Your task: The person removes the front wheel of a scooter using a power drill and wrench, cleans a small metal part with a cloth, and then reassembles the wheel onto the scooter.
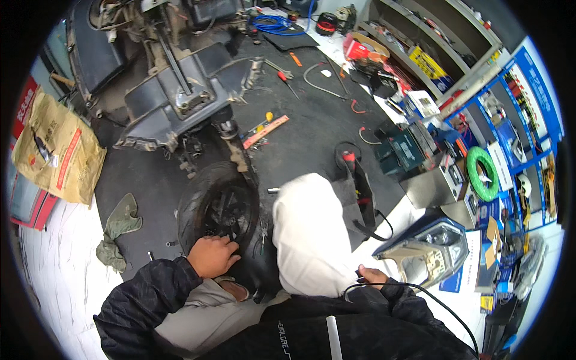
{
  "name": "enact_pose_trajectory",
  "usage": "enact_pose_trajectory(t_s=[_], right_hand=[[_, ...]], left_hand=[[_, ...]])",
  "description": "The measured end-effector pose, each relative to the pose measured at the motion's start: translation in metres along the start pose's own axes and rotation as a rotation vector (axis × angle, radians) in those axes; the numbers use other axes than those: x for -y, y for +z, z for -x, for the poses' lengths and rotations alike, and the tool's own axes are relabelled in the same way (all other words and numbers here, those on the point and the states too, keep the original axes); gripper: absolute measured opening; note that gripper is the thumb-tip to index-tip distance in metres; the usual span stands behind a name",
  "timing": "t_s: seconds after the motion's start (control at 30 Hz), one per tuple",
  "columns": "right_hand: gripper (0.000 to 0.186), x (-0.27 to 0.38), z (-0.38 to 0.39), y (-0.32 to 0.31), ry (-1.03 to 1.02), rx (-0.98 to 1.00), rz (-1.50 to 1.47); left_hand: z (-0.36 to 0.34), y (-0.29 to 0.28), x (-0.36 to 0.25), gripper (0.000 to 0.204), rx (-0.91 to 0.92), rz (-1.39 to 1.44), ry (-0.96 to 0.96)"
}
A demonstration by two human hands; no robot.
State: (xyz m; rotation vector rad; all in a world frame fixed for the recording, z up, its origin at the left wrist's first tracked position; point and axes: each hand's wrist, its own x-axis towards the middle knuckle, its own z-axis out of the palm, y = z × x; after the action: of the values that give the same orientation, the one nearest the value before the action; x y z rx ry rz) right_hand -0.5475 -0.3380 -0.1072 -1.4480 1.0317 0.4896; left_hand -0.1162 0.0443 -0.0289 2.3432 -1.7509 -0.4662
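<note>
A scooter's black wheel [207,198] with a dark spoked rim stands in front of me, below the stripped front of the vehicle [174,96]. My left hand [214,257] is on the near part of its tyre, fingers bent over the edge towards the rim. Beside my pale-trousered knee, my right hand [374,276] is closed, partly covered by the leg and sleeve. A small dark bit shows at its fingertips; what it is I cannot make out. Pliers [263,234] lie just right of the wheel, and a small metal socket [273,190] touches my knee's outline.
A black tool bag [360,192], a battery [402,150] and a headlight unit [426,255] are on the right. A screwdriver [287,84] and an orange strip [266,132] lie ahead. Left are a green rag [123,225] and a paper sack [63,150]. Shelves [432,42] line the right.
</note>
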Motion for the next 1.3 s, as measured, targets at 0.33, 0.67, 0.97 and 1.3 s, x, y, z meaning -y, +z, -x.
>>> enact_pose_trajectory(t_s=[0.33,0.67,0.97,1.3], right_hand=[[0.043,0.066,0.103,0.019,-0.210,0.155,0.101],[0.032,0.011,0.125,0.004,-0.143,0.169,0.315],[0.049,0.028,-0.046,-0.065,-0.012,-0.151,-0.040],[0.050,0.081,-0.219,-0.091,-0.134,-0.415,0.755]], left_hand=[[-0.003,-0.014,-0.024,0.030,0.174,0.165,-0.012],[-0.006,-0.022,-0.100,0.033,0.134,0.698,0.096],[-0.022,0.085,-0.054,0.046,0.602,0.440,0.041],[0.005,0.364,-0.112,0.050,1.238,1.157,-0.027]])
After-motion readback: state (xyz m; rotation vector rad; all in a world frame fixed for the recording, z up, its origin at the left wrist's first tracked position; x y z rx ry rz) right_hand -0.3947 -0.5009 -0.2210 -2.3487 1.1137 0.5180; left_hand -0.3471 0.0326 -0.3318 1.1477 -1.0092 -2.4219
